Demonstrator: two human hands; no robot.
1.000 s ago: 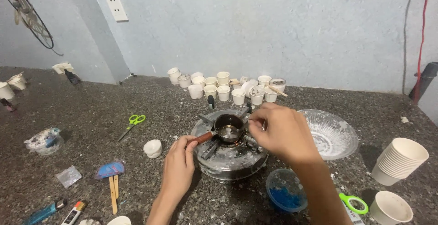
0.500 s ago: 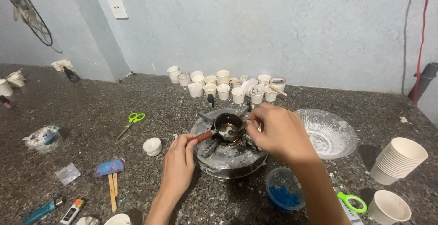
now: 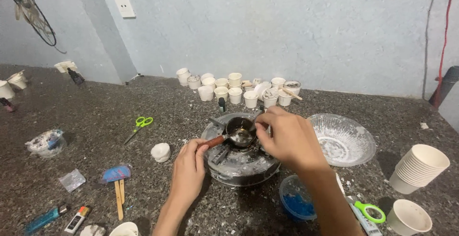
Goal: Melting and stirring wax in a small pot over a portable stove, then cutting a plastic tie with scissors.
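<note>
The left hand [image 3: 188, 171] has its fingers wrapped shut around the reddish-brown handle [image 3: 213, 142] of a small dark pot [image 3: 240, 131], which sits on a round metal burner [image 3: 240, 157] in the middle of the speckled tabletop [image 3: 95, 116]. The right hand [image 3: 287, 138] hangs over the pot's far-right rim, fingertips pinched together at the edge; whether they grip anything I cannot tell, since the knuckles hide it.

Just below the right wrist sits a clear cup of blue bits [image 3: 297, 203], close to the burner's edge. To the right of that hand lies a glass bowl [image 3: 345, 139], and further out a stack of paper cups [image 3: 420, 169]. Beyond both hands a cluster of small white cups [image 3: 234, 90] lines the wall. To the left of the left fingers there is open tabletop as far as a white lump [image 3: 160, 152] and green scissors [image 3: 139, 126].
</note>
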